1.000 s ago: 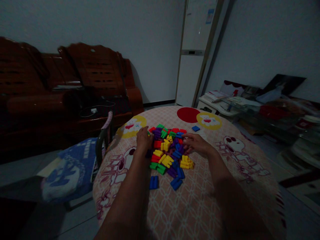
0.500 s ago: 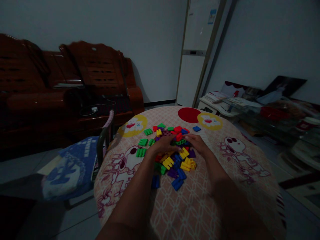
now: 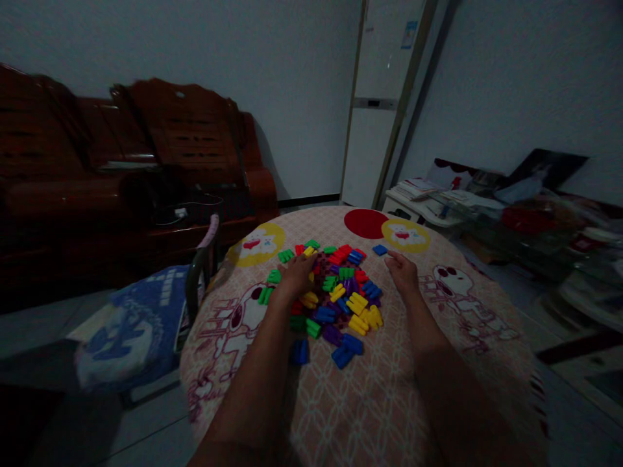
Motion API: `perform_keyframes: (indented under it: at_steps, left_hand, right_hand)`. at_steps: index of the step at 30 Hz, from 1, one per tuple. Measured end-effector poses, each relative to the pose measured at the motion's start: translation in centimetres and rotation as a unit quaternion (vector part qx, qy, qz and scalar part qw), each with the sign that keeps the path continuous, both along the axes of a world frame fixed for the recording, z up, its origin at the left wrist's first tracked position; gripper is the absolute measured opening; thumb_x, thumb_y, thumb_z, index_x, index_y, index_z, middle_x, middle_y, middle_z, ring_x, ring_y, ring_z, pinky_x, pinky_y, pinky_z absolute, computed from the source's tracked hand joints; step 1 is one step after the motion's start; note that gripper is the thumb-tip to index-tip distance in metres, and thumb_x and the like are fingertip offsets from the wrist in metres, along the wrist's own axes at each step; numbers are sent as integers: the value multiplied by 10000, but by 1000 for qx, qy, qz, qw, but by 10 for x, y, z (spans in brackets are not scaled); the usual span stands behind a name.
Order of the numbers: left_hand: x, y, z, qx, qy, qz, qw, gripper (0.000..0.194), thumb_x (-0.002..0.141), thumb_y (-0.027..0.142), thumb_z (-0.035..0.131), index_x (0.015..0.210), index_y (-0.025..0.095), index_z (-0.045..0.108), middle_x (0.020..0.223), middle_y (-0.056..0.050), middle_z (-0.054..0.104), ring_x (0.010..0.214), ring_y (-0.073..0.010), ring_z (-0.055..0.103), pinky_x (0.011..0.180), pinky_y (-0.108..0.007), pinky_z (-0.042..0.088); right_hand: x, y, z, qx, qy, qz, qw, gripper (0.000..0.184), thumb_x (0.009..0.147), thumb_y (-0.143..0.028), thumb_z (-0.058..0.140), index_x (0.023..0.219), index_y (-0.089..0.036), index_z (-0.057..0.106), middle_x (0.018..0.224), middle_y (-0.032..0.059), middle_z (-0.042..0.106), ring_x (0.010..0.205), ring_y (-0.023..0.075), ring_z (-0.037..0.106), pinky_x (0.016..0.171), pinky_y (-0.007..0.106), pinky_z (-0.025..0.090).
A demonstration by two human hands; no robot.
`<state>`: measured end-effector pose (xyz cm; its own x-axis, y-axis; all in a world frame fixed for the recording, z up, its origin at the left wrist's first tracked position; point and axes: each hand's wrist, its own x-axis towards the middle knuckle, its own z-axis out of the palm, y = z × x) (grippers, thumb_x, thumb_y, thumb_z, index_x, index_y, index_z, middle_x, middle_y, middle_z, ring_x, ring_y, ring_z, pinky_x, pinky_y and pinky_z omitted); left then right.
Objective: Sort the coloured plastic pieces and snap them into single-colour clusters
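Note:
A loose heap of plastic building blocks [image 3: 346, 272] in red, green, yellow, blue and purple lies on the round table's patterned cloth [image 3: 350, 408]. My left hand [image 3: 294, 280] rests over the heap's left side, fingers spread among green and yellow blocks; what lies beneath its palm is hidden. To the right of the heap is my right hand [image 3: 403, 275], its fingers apart and nothing in them. Its fingertips are close to a lone blue block [image 3: 379, 250] at the far right. Yellow blocks [image 3: 366, 318] and a blue pair [image 3: 347, 350] form the near side.
A chair [image 3: 202, 259] with a blue-and-white cloth [image 3: 131, 324] stands left of the table. Behind it is a carved wooden sofa [image 3: 185, 143]. A tall white cabinet-like unit [image 3: 370, 143] is at the back, and a cluttered glass table [image 3: 506, 220] to the right.
My hands have moved apart from the middle of the heap: the left a little leftward, the right outward toward the lone blue block. Blocks in the middle lie more spread out.

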<state>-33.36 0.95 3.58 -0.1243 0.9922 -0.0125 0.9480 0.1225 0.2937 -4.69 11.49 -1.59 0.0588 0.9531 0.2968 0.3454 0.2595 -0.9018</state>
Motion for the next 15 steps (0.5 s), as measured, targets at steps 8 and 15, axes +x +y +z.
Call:
perform_keyframes:
  at_steps: [8,15]
  left_hand:
    - [-46,10,-18,127,-74,105,983,615,870,285,623,1452,146,483,1483,-186,517,1370,-315,496,1129,-434,414]
    - [-57,14,-36,127,-95,116,980,496,905,301,592,1377,156,544,1413,-188,585,1320,-294,548,1096,-427,428]
  right_hand:
    - [3,29,-15,7,-132,-81,988,584,840,-434,518,1344,-153,607,1450,156,556,1366,292,485,1182,457,327]
    - [-34,56,7,-39,-166,-7,985,440,832,-367,535,1187,-159,689,1318,140,651,1265,257,558,1124,401,371]
